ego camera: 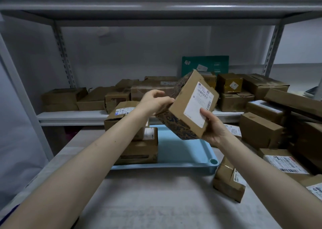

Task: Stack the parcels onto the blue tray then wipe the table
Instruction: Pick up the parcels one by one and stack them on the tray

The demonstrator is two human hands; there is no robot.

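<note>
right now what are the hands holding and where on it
One tilted parcel: left hand grips its left edge, right hand its lower right corner.

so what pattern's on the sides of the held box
Dark blue swirly print on the box, head view.

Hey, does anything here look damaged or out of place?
Yes: the small box right of the blue tray looks crushed and sits tilted on the table. The patterned parcel is tilted too, held by the left hand and right hand.
</note>
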